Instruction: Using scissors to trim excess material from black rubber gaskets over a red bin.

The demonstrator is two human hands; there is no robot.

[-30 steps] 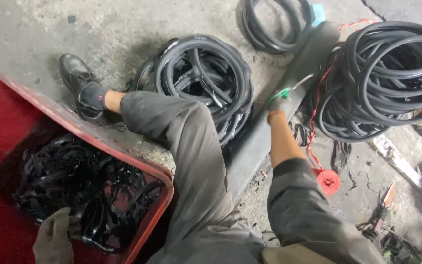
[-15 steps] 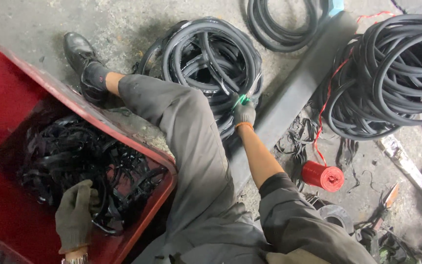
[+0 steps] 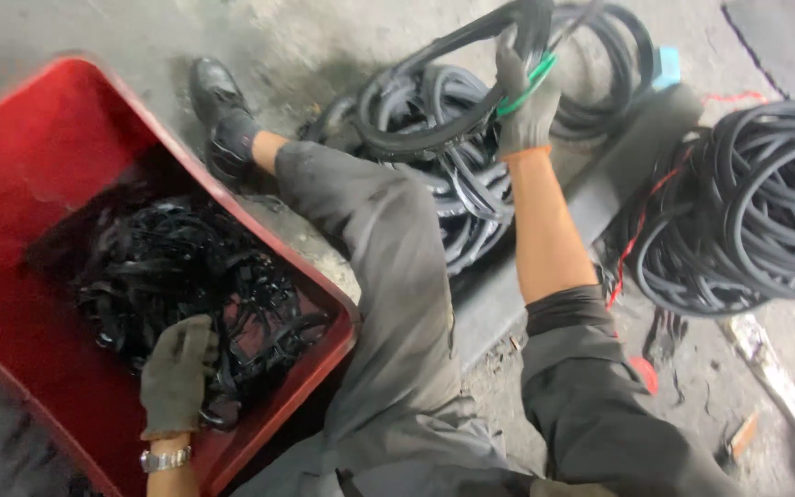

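My left hand (image 3: 177,373), in a grey glove, rests down in a red bin (image 3: 39,129), its fingers closed on a tangle of black rubber strips (image 3: 186,276). My right hand (image 3: 524,97), gloved too, is raised over the floor and grips a loop of black rubber hose (image 3: 434,138) lifted off a pile of coils, together with a green-handled tool (image 3: 526,87). My grey-trousered leg (image 3: 379,267) stretches between the bin and the coils, ending in a black shoe (image 3: 218,115).
A big coil of black hose (image 3: 747,212) tied with red cord lies at the right. A dark flat strip (image 3: 591,212) runs diagonally across the concrete floor. Scraps and small tools lie at the lower right (image 3: 766,368).
My right hand moved left from the right-hand coil to the middle pile and lifted a hose loop. My left hand stayed in the red bin, pressing into the strips.
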